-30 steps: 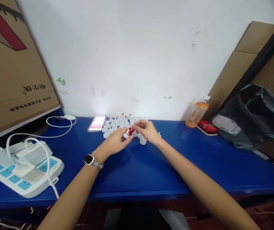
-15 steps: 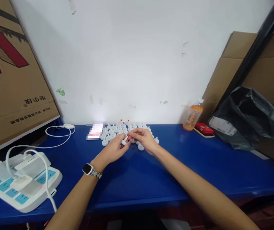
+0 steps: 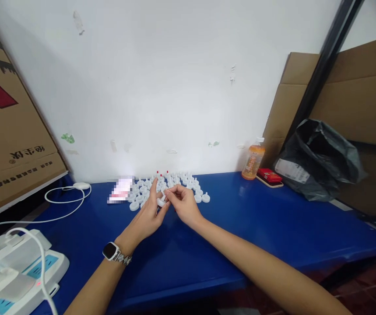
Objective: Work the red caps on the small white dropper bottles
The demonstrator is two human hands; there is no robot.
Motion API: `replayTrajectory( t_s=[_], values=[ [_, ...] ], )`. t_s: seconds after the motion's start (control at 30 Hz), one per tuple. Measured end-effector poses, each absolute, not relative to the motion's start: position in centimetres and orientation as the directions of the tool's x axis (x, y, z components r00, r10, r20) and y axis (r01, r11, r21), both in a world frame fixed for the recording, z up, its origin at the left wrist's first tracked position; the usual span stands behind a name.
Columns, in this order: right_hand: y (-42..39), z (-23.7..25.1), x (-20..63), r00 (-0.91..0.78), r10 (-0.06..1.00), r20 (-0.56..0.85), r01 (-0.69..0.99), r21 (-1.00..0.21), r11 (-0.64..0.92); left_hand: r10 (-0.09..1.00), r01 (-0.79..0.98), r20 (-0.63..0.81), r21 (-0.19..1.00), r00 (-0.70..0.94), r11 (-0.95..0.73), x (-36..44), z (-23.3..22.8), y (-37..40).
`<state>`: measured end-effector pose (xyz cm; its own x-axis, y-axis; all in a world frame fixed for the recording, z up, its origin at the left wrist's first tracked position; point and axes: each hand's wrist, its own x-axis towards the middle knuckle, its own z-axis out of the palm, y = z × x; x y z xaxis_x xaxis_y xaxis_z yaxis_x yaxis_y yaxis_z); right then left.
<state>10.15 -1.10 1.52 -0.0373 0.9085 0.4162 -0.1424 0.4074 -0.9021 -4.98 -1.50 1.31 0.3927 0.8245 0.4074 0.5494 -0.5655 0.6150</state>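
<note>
Two slabs of brown cardboard framed the scene: a printed cardboard box leaning at the far left and flattened cardboard sheets propped against the white wall at the right, with a dark post slanting in front of them. Below ran the blue table, spanning the whole width. On its right end slumped a black plastic bag bearing a white label, and just left of the bag lay a red packet beside an orange drink bottle standing upright. At the near left corner sat a white power strip with chargers plugged in, and a white cable looped back toward the wall. Against the wall in the middle lay a cluster of small white caps, a few with red tips, next to a blurred pink-and-white patch. At the front edge of that cluster the two hands met. The left hand, with a watch on its wrist, had its fingers loosely curled and pinched one white cap between thumb and fingertips, held just above the table. The right hand was closed to a fine pinch at that same cap, fingertips touching it; whether they held some smaller piece could not be told.
</note>
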Motion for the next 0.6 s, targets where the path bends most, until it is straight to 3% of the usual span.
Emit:
replayTrajectory(
  t_s=[0.17,0.4,0.53,0.6],
  values=[
    [-2.1,1.1,9.7,0.019,0.861,0.508,0.03,-0.861,0.508,0.82,0.519,0.371,0.64,0.435,-0.566,-4.8,1.6,-1.9],
    [0.4,2.8,11.2,-0.104,0.868,0.486,-0.023,-0.873,0.487,0.826,0.555,0.438,0.612,0.355,-0.563,-4.7,1.7,-1.3],
    [5.0,5.5,12.9,-0.028,0.779,0.626,0.294,-0.74,0.605,0.851,0.638,0.412,0.569,0.325,-0.519,-6.1,1.6,0.0],
    [8.1,6.6,13.0,-0.115,0.781,0.614,0.477,-0.655,0.585,0.863,0.654,0.387,0.567,0.326,-0.501,-6.7,1.8,0.3]
  ],
)
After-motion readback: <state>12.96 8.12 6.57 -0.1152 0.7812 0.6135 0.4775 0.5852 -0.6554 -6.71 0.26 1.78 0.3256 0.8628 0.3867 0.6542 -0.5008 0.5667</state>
